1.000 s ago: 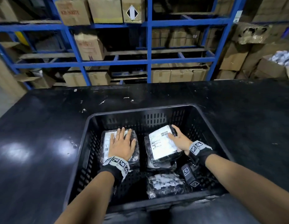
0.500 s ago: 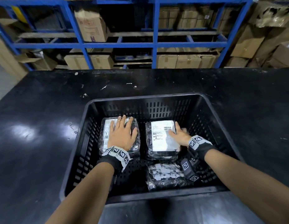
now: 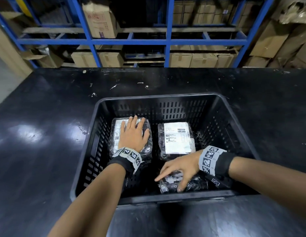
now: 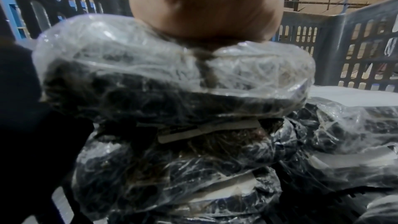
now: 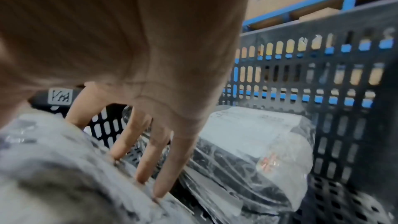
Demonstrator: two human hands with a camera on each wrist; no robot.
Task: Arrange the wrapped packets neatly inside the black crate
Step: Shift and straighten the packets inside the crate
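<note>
A black slotted crate (image 3: 237,127) stands on the dark table and holds plastic-wrapped packets. My left hand (image 3: 133,134) lies flat, fingers straight, on the back left stack of packets (image 3: 114,134), whose wrapped layers (image 4: 172,91) fill the left wrist view. A stack with a white label (image 3: 177,137) sits back centre with no hand on it. My right hand (image 3: 179,170) reaches over the front packet (image 3: 167,187), spread fingers (image 5: 165,168) touching its wrap (image 5: 53,168). The labelled stack (image 5: 254,142) shows beside those fingers.
The dark table (image 3: 46,134) stretches around the crate on all sides. Blue shelving (image 3: 167,41) with cardboard boxes (image 3: 99,19) stands behind the table. More boxes (image 3: 277,36) are piled at the back right. The crate's right part (image 3: 222,147) shows bare perforated floor.
My right hand has left the labelled stack and come back toward me onto the front packet. The labelled stack now lies flat. My left hand stays pressed on the left stack.
</note>
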